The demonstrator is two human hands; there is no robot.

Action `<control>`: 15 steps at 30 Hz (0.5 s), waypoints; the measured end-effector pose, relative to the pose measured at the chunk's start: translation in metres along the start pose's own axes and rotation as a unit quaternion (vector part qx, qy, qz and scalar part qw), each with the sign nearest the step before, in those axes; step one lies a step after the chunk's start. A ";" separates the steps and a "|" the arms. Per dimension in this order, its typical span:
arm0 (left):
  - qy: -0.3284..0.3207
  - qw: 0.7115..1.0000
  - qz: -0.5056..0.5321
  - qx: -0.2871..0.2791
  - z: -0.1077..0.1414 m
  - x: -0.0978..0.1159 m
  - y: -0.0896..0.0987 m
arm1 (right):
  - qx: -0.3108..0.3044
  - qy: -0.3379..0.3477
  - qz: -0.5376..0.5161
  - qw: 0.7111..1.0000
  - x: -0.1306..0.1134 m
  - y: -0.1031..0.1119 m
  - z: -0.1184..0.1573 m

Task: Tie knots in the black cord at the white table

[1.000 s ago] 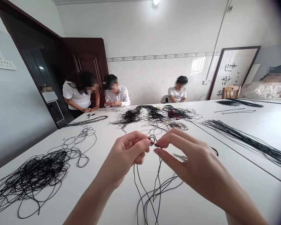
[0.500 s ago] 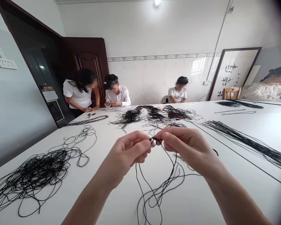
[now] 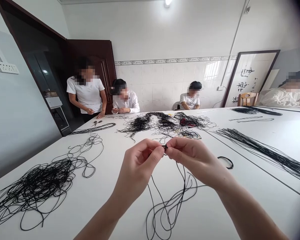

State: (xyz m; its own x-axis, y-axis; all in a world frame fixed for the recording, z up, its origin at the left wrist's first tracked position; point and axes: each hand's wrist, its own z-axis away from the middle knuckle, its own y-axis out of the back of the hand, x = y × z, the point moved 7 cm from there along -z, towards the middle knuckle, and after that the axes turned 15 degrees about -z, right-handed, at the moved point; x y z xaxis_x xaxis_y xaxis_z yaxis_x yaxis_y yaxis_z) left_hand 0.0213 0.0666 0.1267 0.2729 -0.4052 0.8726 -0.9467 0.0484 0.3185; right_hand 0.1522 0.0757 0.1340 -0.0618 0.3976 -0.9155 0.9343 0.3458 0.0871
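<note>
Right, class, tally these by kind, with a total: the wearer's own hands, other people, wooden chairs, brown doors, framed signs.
Own hands, left hand and right hand: 2
Other people, from left: first person, second person, third person, fourth person: 4
Wooden chairs: 1
Brown doors: 1
Framed signs: 1
Total: 9

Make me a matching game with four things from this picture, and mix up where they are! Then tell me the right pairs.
Things:
1. Thin black looped cord
2. Large tangled black cord heap
3. Long straight black cord bundle
4. Dark brown wooden door

Places:
A. On the right part of the flat white table
B. Standing open at the back
C. Held in the bare left hand and bare right hand
D. On the table's left part

Right pairs: 1-C, 2-D, 3-A, 4-B
</note>
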 end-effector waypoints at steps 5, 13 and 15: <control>0.046 0.990 0.137 0.003 -0.001 -0.009 -0.007 | 0.066 0.065 0.040 0.995 -0.001 0.005 -0.002; 0.118 0.946 0.303 -0.010 0.005 -0.011 -0.019 | 0.227 0.485 0.385 0.752 -0.040 -0.022 0.039; 0.103 0.960 0.260 0.001 0.004 -0.010 -0.015 | 0.217 0.510 0.407 0.726 -0.041 -0.029 0.044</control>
State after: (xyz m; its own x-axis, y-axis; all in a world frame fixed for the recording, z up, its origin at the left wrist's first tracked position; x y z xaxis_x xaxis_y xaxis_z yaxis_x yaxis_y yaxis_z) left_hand 0.0318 0.0663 0.1115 -0.2093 -0.1377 0.9681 -0.9644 0.1928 -0.1810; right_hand 0.1432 0.0123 0.1523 0.5511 0.8196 0.1565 0.8165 -0.5684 0.1017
